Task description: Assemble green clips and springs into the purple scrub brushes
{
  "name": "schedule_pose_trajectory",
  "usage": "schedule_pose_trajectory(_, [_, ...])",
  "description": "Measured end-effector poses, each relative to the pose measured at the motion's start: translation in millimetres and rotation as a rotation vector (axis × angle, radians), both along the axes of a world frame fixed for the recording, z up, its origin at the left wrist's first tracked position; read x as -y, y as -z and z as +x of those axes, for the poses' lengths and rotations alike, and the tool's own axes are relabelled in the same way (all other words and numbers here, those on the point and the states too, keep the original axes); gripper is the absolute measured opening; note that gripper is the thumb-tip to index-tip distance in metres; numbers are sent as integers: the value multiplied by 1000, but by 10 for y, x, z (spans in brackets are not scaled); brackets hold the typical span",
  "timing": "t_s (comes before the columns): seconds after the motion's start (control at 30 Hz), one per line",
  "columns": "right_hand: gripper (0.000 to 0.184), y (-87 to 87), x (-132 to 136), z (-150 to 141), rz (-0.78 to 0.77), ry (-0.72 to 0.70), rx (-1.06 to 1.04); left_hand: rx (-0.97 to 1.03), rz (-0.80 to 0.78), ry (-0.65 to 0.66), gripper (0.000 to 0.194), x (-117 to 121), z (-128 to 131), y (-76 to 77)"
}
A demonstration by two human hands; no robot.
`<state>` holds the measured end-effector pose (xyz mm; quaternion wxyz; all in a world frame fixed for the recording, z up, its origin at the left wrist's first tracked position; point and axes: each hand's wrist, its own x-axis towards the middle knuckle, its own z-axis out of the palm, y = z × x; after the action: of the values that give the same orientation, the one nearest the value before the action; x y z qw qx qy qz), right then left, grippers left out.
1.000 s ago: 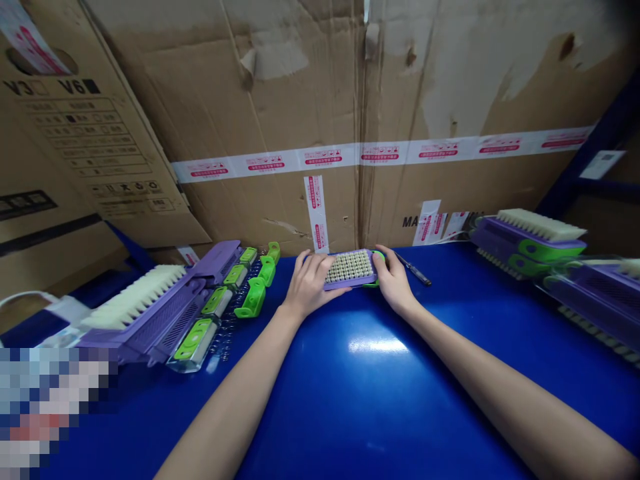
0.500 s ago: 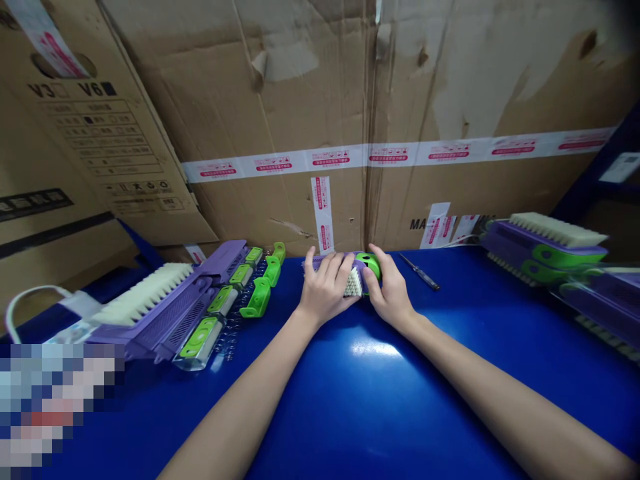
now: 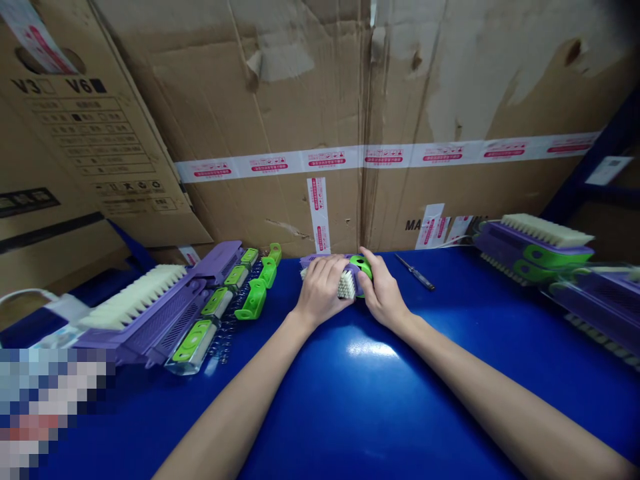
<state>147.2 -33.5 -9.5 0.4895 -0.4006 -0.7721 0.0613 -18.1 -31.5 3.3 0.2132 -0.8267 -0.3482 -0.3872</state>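
Observation:
Both hands hold a purple and green brush (image 3: pixel 347 285) with pale bristles, just above or on the blue table. My left hand (image 3: pixel 323 290) wraps over the purple body from the left and covers much of it; a patch of bristles shows below its fingers, facing me. At the other end, my right hand (image 3: pixel 383 290) grips the bright green end piece (image 3: pixel 361 266) between thumb and fingers. A thin screwdriver (image 3: pixel 416 272) with a clear handle lies just right of my right hand.
On the left lie purple brush bodies (image 3: pixel 180 313), clear-and-green blocks (image 3: pixel 194 343), green end pieces (image 3: pixel 251 300) and several small springs (image 3: pixel 225 333). Two-sided purple brushes (image 3: pixel 535 250) stand at the right. Cardboard (image 3: pixel 270 220) walls off the back.
The brush has been turned between my hands: its bristle face pointed up before and now tilts toward me. My left hand has moved right, over the purple body.

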Motion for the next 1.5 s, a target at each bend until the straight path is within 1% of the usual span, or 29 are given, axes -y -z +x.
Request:
schedule_pose_trajectory(0.13, [49,-3,-5,2,-8,-12,9,-62,-27,-40,54,1,-9,-4])
schedule_pose_trajectory(0.27, [51,0,-6,5,-40,-36,37,-114,1,-36,45,-2,3,14])
schedule_pose_trajectory(0.4, [56,15,-23,10,-52,-59,30,-73,33,-13,39,-28,26,36])
schedule_pose_trajectory(0.53, [54,23,-44,9,-59,-78,-12,-68,46,-26,42,-45,20,49])
schedule_pose_trajectory(0.63, [52,18,-54,7,-73,-77,-46,-88,31,-68,49,-25,16,50])
schedule_pose_trajectory(0.73, [53,12,-71,11,-136,-19,-152,-67,9,-137,63,6,26,47])
schedule_pose_trajectory(0.83, [53,18,-112,26,-248,79,-281,12,-3,-204,78,6,35,56])
schedule_pose_trajectory(0.9, [51,29,-148,38,-332,144,-332,55,-55,-234,84,-16,32,72])
schedule_pose_trajectory(0.97, [46,38,-179,47,-384,204,-337,86,-155,-250,87,-46,24,86])
schedule_pose_trajectory(1.07, [38,33,-196,50,-401,283,-276,99,-305,-265,86,-75,11,89])
schedule_pose_trajectory(1.13, [36,21,-188,44,-412,313,-228,81,-351,-290,85,-76,8,77])
schedule_pose_trajectory(1.33, [38,40,-192,33,-438,295,-103,31,-358,-359,81,-57,4,55])
schedule_pose_trajectory(1.5, [41,53,-204,32,-454,282,-120,11,-341,-391,80,-61,7,61])
